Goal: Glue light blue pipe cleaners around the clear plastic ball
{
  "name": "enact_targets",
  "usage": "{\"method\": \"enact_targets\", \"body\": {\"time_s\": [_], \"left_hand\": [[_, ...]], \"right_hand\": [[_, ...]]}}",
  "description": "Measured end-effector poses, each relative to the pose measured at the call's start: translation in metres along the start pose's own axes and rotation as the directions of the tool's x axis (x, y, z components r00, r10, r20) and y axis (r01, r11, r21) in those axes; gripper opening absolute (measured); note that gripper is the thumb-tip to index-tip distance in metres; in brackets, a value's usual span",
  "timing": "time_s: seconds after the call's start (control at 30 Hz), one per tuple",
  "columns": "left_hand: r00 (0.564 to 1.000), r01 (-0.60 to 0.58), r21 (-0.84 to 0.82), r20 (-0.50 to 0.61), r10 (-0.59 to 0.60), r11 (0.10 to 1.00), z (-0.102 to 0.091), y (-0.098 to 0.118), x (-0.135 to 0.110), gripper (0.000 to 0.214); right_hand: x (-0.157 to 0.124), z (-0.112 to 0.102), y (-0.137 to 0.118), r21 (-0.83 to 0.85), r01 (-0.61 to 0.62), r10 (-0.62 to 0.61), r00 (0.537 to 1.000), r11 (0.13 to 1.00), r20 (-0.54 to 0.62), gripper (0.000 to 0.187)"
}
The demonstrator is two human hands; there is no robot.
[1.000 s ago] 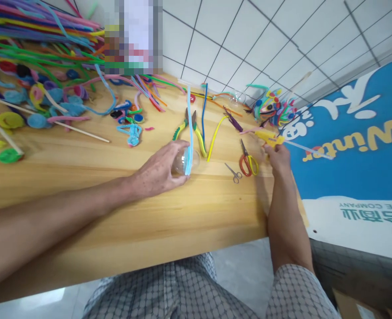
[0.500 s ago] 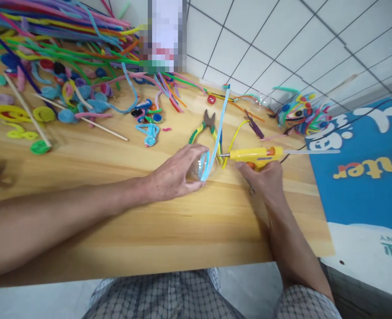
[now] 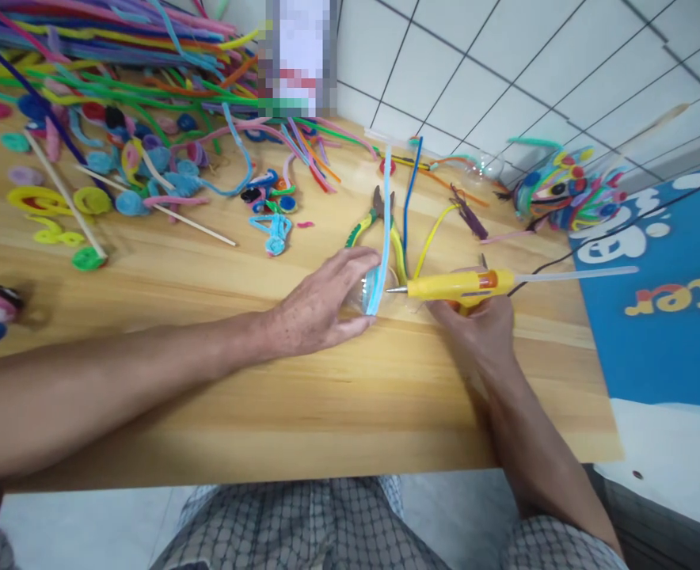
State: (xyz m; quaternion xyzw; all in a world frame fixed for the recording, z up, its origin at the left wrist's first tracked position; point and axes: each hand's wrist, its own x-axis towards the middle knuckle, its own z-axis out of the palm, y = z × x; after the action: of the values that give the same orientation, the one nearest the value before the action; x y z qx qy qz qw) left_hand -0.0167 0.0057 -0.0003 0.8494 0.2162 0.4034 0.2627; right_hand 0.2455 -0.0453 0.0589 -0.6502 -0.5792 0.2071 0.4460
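Note:
My left hand (image 3: 323,305) is closed around a clear plastic ball (image 3: 359,291). A light blue pipe cleaner (image 3: 386,214) lies against the ball, its free end standing up away from it. In my right hand (image 3: 477,328) is a yellow hot glue gun (image 3: 450,285) with a long clear glue stick (image 3: 581,274) out of its back. The metal nozzle points left, close to the ball and the pipe cleaner; whether it touches cannot be told. Just beyond the ball lie green-and-yellow pliers (image 3: 359,229) with jaws apart, partly behind the pipe cleaner. A dark blue pipe cleaner (image 3: 411,194) lies beside them.
Bundled pipe cleaners (image 3: 118,47) fill the back left, with coiled pieces and wooden sticks (image 3: 65,194) before them. Another clear ball (image 3: 485,166) and a colourful pipe-cleaner figure (image 3: 564,190) stand near the tiled wall. A black cord (image 3: 623,222) crosses the blue printed sheet (image 3: 652,348).
The light blue pipe cleaner's free end has swung left and now stands more upright. The glue gun's nozzle sits closer to the ball. The whole view has shifted slightly.

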Motion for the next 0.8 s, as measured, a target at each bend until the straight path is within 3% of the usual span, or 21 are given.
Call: {"method": "enact_targets", "body": {"time_s": [0.3, 0.8], "left_hand": [[0.999, -0.049, 0.010, 0.002, 0.049, 0.999, -0.003, 0.001, 0.001, 0.078], [0.997, -0.050, -0.017, 0.051, 0.051, 0.999, -0.002, 0.000, 0.000, 0.073]], "right_hand": [[-0.007, 0.002, 0.023, -0.047, 0.064, -0.065, 0.998, 0.997, -0.019, 0.031], [-0.009, -0.002, -0.001, -0.102, 0.043, -0.045, 0.999, 0.994, -0.022, 0.027]]}}
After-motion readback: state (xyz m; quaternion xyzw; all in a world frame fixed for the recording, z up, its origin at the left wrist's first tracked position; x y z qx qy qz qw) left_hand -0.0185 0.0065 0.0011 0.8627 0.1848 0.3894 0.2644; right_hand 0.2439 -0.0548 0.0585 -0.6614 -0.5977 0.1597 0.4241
